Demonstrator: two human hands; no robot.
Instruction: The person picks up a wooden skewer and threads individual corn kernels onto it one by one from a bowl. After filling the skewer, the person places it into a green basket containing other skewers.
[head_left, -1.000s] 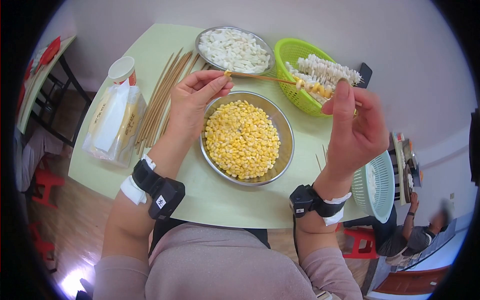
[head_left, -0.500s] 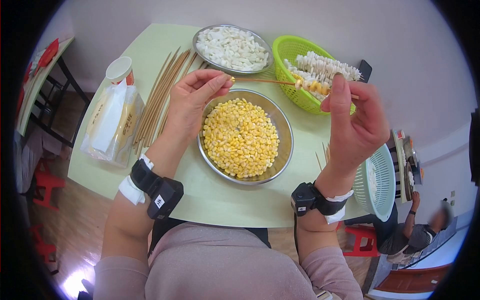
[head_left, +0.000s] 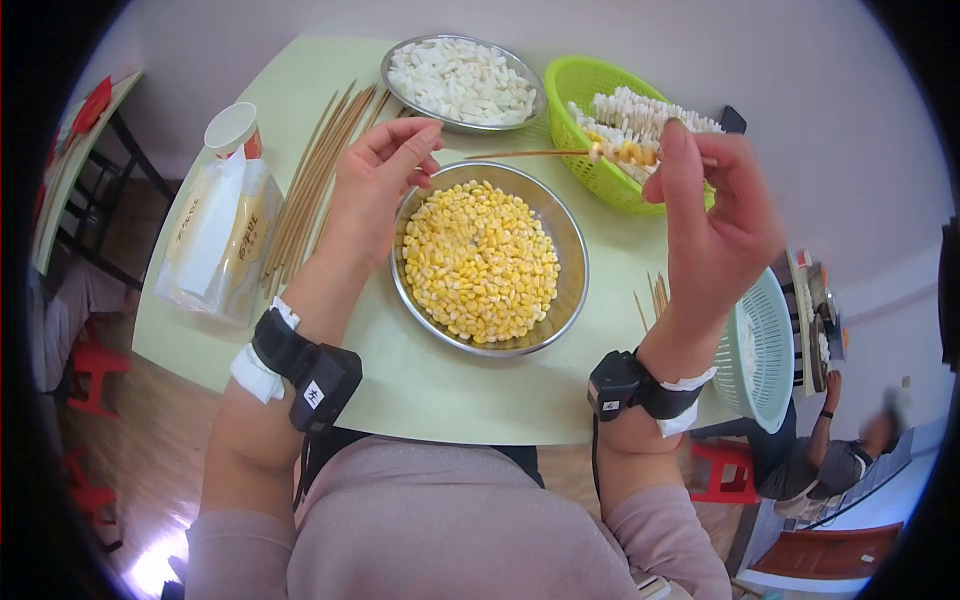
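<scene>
My right hand [head_left: 715, 205] grips a thin wooden skewer [head_left: 525, 154] between thumb and fingers. Several yellow and whitish corn kernels [head_left: 625, 153] are threaded on it close to my thumb, while its bare tip points left. Just short of that tip is my left hand [head_left: 385, 170], apart from the skewer, its fingers bent toward the thumb; whether a kernel is between them I cannot make out. Below both hands a steel bowl [head_left: 574, 300] holds loose corn kernels [head_left: 480, 260].
Bare skewers [head_left: 325, 180] lie left of the bowl, beside a tissue pack [head_left: 220, 240] and paper cup [head_left: 233, 130]. Behind stand a dish [head_left: 388, 88] of white pieces and a green basket [head_left: 568, 95] with white-loaded skewers. A pale blue basket [head_left: 775, 390] is right. A person [head_left: 825, 465] sits beyond.
My left hand has drawn back leftward from the skewer's tip, where a kernel showed between the fingertips before. The tip is now bare. My right hand still grips the skewer.
</scene>
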